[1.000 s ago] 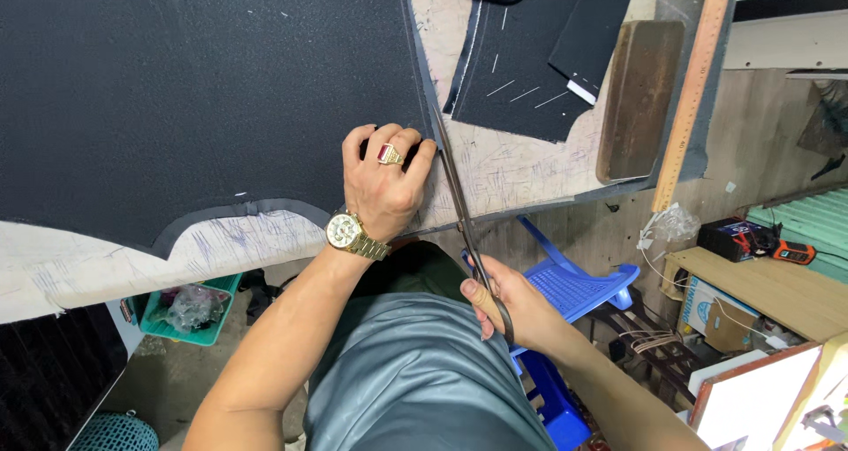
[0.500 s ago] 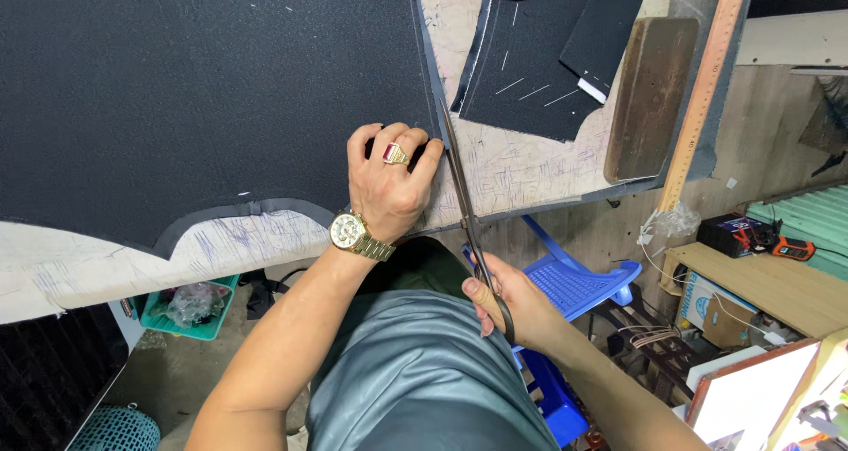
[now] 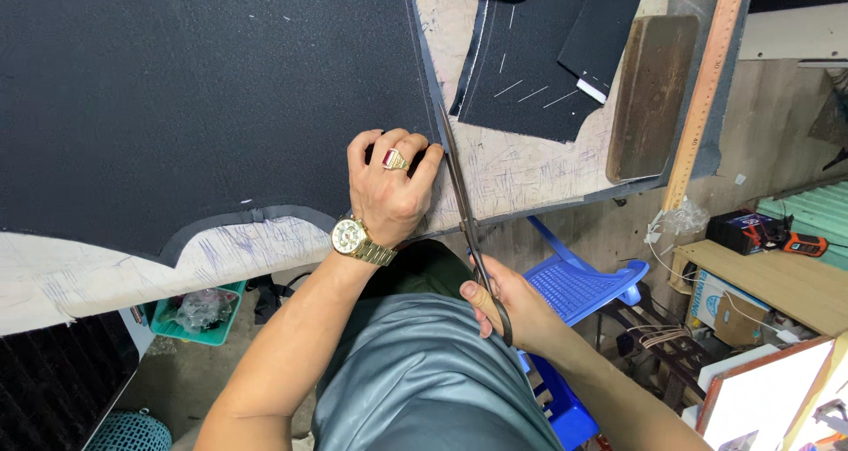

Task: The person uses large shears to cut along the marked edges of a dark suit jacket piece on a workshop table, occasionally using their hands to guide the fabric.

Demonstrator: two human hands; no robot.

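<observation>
Right hand (image 3: 517, 310) grip closed on scissors (image 3: 464, 212), blades pointing up-table along dark fabric (image 3: 203, 89) edge

Fabric (image 3: 203, 89) lies on the table (image 3: 530, 173), wooden block (image 3: 652, 93) to its right

Large black fabric sheet (image 3: 203, 98) flat on scuffed table, long dark scissors (image 3: 464, 212) along its right edge

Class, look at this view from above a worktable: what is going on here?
A person is cutting a large sheet of dark fabric on a marked-up worktable. The left hand, wearing a ring and a gold watch, presses the fabric flat near its right edge. The right hand works long scissors along that edge. Smaller chalk-marked pieces lie beyond.
</observation>
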